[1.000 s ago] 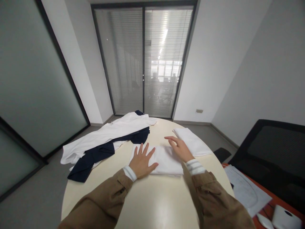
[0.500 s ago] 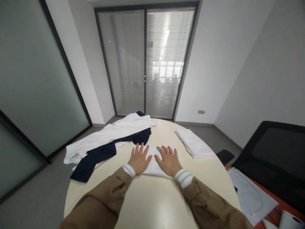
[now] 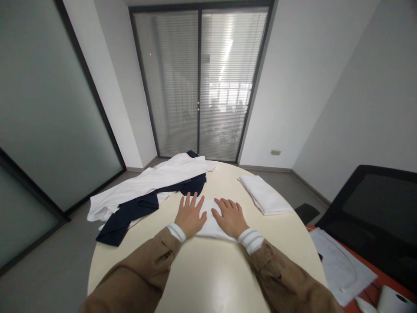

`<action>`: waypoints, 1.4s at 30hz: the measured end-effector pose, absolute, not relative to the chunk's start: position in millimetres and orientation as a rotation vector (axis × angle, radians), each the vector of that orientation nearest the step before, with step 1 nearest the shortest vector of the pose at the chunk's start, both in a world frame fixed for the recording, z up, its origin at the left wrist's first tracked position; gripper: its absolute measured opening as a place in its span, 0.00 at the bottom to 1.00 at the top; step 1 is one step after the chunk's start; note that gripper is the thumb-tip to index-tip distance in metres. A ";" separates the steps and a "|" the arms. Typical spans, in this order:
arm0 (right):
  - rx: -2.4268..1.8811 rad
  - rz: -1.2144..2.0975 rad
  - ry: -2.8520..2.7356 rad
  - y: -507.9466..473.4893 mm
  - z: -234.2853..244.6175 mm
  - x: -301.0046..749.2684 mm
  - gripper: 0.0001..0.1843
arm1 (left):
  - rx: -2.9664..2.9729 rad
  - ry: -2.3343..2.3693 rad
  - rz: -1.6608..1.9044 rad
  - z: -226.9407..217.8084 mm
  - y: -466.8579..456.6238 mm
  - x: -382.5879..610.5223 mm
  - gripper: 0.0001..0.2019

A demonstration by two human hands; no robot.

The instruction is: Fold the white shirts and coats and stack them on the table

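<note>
Both palms lie on a folded white garment (image 3: 213,229) at the middle of the round table. My left hand (image 3: 190,216) rests on its left part with fingers spread. On the right part lies my right hand (image 3: 230,217), its fingers stretched forward and somewhat closer together. Much of the cloth is hidden beneath the hands; its near edge and the strip between the thumbs show. Another folded white garment (image 3: 263,195) sits apart, towards the table's right rim. Loose white clothing (image 3: 153,176) and dark navy clothing (image 3: 137,213) are heaped at the left.
The cream round table (image 3: 202,278) reaches close to my body. A black mesh chair (image 3: 374,208) stands at the right, beside an orange-red surface with a white sheet (image 3: 342,265) and a white roll (image 3: 394,301). Behind the table are glass doors (image 3: 198,87) with blinds.
My right hand's fingers have drawn slightly closer together and bent a little. Both hands stay on the folded garment; the view has shifted only slightly.
</note>
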State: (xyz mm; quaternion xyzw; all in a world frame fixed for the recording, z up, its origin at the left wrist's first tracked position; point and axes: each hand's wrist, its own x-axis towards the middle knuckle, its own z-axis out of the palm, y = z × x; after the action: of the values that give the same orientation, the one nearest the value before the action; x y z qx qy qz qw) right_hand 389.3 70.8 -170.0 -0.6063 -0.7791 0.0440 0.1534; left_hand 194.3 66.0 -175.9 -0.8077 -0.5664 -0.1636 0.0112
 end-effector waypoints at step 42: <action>-1.337 0.029 -1.599 102.6 -153.5 455.5 0.23 | -2.358 -2.309 -2.456 -190.0 107.4 163.4 0.30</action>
State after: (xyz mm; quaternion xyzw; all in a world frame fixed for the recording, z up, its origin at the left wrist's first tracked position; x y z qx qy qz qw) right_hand 455.5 102.6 -153.5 -0.5538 -0.6624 0.0121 0.5043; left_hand 163.4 107.4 -190.0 -0.5067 -0.4962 -0.5280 -0.4672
